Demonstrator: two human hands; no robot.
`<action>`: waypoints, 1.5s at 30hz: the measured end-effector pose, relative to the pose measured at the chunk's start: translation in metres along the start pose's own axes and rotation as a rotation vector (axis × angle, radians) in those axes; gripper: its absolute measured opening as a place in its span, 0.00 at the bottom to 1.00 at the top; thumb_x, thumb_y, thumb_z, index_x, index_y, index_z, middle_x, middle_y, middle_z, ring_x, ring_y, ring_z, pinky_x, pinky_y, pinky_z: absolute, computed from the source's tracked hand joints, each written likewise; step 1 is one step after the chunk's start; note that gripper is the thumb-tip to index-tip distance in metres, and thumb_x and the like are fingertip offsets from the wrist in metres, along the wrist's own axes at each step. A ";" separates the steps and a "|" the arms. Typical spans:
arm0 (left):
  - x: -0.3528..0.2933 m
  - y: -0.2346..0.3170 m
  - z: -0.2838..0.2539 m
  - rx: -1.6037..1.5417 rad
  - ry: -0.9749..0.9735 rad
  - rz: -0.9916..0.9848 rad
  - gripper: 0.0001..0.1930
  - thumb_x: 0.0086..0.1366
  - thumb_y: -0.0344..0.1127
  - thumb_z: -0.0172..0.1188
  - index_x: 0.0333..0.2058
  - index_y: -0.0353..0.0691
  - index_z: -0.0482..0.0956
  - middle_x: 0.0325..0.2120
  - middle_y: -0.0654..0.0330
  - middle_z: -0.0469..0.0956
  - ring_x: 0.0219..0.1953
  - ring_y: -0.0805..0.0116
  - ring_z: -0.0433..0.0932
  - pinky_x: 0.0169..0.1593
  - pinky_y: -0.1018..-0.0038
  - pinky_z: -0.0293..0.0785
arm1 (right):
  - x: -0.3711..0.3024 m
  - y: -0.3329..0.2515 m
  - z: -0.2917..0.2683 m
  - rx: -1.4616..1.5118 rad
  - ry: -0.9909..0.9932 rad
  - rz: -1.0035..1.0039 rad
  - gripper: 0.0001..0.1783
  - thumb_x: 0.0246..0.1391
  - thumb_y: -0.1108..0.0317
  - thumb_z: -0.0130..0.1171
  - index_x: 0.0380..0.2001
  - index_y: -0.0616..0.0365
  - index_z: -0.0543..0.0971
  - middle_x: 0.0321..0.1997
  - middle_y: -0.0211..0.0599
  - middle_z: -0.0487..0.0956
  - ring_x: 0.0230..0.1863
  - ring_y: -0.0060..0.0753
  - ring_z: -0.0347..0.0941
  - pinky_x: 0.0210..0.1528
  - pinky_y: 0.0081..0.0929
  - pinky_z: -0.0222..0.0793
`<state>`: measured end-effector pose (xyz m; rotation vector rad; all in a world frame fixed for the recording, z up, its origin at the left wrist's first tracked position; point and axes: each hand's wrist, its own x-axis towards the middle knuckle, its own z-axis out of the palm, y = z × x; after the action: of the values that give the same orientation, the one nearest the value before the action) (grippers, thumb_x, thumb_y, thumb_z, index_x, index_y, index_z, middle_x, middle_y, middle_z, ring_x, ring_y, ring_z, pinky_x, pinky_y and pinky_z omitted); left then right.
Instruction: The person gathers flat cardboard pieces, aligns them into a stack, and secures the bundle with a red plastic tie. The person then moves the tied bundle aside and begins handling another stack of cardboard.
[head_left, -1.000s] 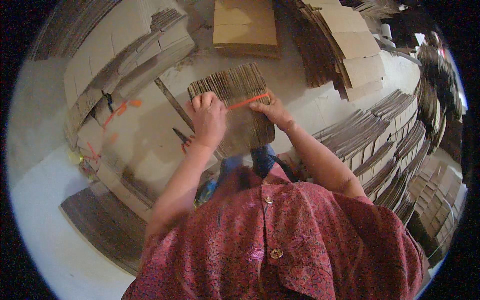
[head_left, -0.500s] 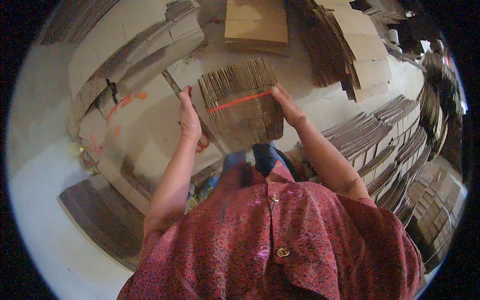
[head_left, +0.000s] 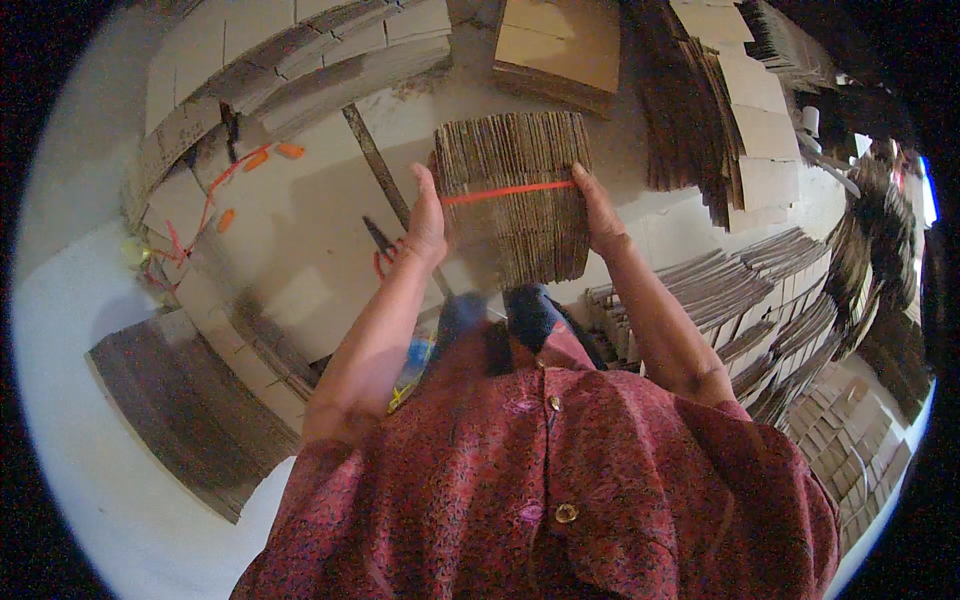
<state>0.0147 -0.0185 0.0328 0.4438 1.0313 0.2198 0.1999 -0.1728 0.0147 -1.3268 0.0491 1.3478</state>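
Observation:
Between my two hands is a bundle of flat cardboard pieces (head_left: 520,240), their corrugated edges facing up. A red strap (head_left: 510,189) runs across its middle. My left hand (head_left: 428,222) presses against the bundle's left side, thumb pointing up. On the opposite side my right hand (head_left: 597,212) grips it, with the thumb at the strap's end. What lies under the bundle is hidden, as are most of the fingers. Beside my left wrist lie scissors (head_left: 378,237) with dark blades and red handles, partly covered by that arm.
Pale cardboard (head_left: 310,225) spreads at the left, with a dark edge strip (head_left: 372,155) running along it. Red strapping scraps (head_left: 210,200) lie farther left. Stacks of flat cardboard stand at the far side (head_left: 555,50), far right (head_left: 700,120), right (head_left: 720,285) and lower left (head_left: 190,410).
My left hand, apart from the bundle before, has come against its left side. The bundle has turned slightly and its strap sits more level. The view has shifted, uncovering the scissors' blades.

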 end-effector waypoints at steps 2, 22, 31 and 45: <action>0.007 -0.003 -0.005 0.007 -0.002 -0.006 0.40 0.59 0.68 0.28 0.57 0.40 0.56 0.55 0.57 0.60 0.55 0.62 0.60 0.58 0.66 0.56 | -0.002 -0.007 -0.001 -0.012 -0.031 0.031 0.30 0.53 0.44 0.47 0.49 0.58 0.67 0.48 0.37 0.71 0.47 0.31 0.67 0.49 0.31 0.64; -0.095 -0.050 0.094 0.549 -0.194 -0.110 0.37 0.63 0.62 0.30 0.59 0.36 0.51 0.57 0.58 0.57 0.57 0.64 0.57 0.60 0.69 0.51 | -0.214 0.028 -0.047 0.169 0.494 -0.029 0.29 0.58 0.49 0.39 0.55 0.58 0.60 0.54 0.36 0.66 0.53 0.32 0.60 0.55 0.31 0.55; -0.094 -0.122 0.238 1.122 -0.960 0.270 0.32 0.67 0.51 0.30 0.61 0.35 0.36 0.63 0.55 0.34 0.65 0.64 0.32 0.64 0.71 0.29 | -0.304 0.068 -0.144 0.743 0.667 -0.164 0.36 0.52 0.37 0.40 0.54 0.54 0.63 0.54 0.38 0.67 0.53 0.41 0.62 0.56 0.40 0.55; -0.099 -0.293 0.453 1.132 -1.244 0.418 0.42 0.61 0.56 0.44 0.61 0.35 0.34 0.63 0.50 0.33 0.65 0.59 0.32 0.64 0.68 0.31 | -0.415 -0.005 -0.331 0.865 0.757 -0.386 0.46 0.45 0.30 0.43 0.57 0.57 0.59 0.56 0.40 0.65 0.56 0.43 0.61 0.57 0.43 0.56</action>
<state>0.3472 -0.4309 0.1739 1.5693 -0.2932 -0.3042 0.2755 -0.6701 0.1840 -0.9387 0.7635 0.3377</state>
